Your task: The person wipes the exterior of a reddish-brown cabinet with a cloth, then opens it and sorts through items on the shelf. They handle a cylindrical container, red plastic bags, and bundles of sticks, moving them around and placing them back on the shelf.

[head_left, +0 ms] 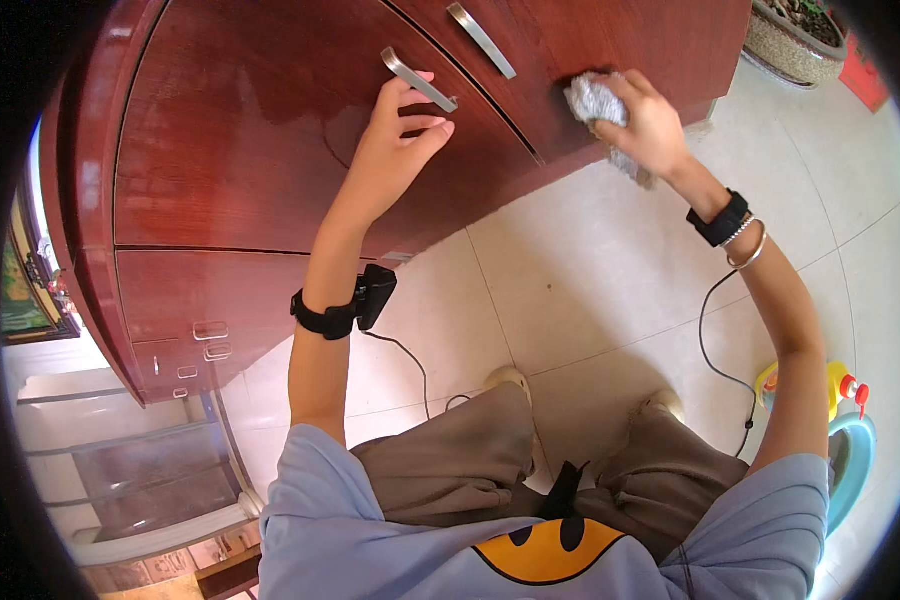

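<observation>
Two metal bar handles sit on the dark red wooden cabinet [240, 150]. My left hand [395, 135] is at the nearer handle [417, 80], its fingers hooked behind the bar and the thumb below its lower end. Further right, the second handle [482, 42] is untouched. My right hand [650, 125] grips a crumpled grey-white cloth [597, 100] against the lower right part of the cabinet front; part of the cloth hangs below the palm. Its fingers bend over the cloth and partly hide it.
A black cable [705, 320] hangs from my right wrist strap [720, 220]; another runs from the left strap [325, 318]. To the right stand a yellow bottle with a red cap [850, 385] and a light blue basin [865, 440]. A potted plant [798, 45] is at the far right.
</observation>
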### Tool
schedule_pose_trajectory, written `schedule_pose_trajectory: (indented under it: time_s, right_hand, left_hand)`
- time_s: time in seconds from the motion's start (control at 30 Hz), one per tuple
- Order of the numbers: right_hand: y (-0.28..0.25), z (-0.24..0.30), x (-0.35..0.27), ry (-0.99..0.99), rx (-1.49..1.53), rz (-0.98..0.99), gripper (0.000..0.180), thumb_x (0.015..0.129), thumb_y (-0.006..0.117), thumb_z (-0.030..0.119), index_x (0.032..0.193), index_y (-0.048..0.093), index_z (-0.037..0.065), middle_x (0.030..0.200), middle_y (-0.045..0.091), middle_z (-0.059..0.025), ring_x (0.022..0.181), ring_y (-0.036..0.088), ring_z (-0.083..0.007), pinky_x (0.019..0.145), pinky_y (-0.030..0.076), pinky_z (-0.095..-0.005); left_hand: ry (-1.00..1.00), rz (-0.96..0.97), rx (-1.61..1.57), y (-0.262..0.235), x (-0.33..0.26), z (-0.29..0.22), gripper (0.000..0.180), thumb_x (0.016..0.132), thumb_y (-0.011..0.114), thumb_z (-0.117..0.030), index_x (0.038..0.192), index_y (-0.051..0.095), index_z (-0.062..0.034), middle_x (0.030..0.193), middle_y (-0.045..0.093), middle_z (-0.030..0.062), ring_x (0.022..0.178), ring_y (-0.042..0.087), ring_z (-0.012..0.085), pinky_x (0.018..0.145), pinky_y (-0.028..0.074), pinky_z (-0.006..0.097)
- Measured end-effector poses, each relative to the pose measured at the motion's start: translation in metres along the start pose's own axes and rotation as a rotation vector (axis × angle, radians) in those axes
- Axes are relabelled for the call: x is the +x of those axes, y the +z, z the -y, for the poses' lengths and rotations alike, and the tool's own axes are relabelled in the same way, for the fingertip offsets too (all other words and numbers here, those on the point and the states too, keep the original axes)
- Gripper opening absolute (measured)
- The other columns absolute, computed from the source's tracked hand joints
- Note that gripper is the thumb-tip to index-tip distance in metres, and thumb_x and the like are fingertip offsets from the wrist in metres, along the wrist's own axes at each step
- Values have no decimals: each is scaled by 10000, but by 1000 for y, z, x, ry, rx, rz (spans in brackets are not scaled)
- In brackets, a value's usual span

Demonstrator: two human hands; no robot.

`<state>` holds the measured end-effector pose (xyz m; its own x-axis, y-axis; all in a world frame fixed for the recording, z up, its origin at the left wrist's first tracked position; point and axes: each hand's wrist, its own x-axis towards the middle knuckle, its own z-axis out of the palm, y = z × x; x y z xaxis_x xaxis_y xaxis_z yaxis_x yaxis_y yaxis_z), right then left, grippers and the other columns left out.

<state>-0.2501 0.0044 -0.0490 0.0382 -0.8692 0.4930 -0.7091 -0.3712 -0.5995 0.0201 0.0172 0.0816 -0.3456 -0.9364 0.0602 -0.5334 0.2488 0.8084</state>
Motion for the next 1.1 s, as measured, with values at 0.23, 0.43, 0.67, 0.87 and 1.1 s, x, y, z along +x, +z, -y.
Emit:
schedule_pose_trajectory:
  time_s: [0.23,0.43,0.67,0.87,1.1]
  right_hand:
    - [-49,57,45,-467,121,-391,526,662,693,160,1157,545,65,1129,541,-153,1033,509,-324,888,418,-385]
    - [-3,107,73,-614,209,-451,534,646,684,173,1145,532,60,1158,491,-165,1054,481,-370,908,398,-414]
    - [34,86,74,-653,-110,-577,446,686,629,161,1130,596,195,1152,498,-136,1034,504,-312,832,426,-383]
    - [58,68,61,-610,-37,-672,465,699,639,124,1150,592,227,1108,564,-103,934,572,-274,794,451,-360]
    - [68,38,34,-592,-66,-490,470,710,608,104,1149,589,270,1114,537,-61,943,531,-254,805,438,-361]
  left_hand:
    - [34,71,-146,7,5,19,556,825,620,-86,1270,288,-102,1251,433,114,981,542,178,823,471,320]
    - [36,73,-135,16,6,32,524,805,636,-39,1209,303,-70,1205,381,80,954,543,165,778,488,294]
    - [91,52,-92,16,9,34,515,794,644,-34,1184,309,-37,1189,374,80,937,549,169,753,495,288]
    - [101,45,-102,18,8,36,531,791,645,-40,1202,309,-39,1206,380,88,929,551,171,752,494,287]
    - [147,67,-100,19,9,36,524,793,637,-33,1205,315,-49,1215,376,86,917,544,170,757,488,284]
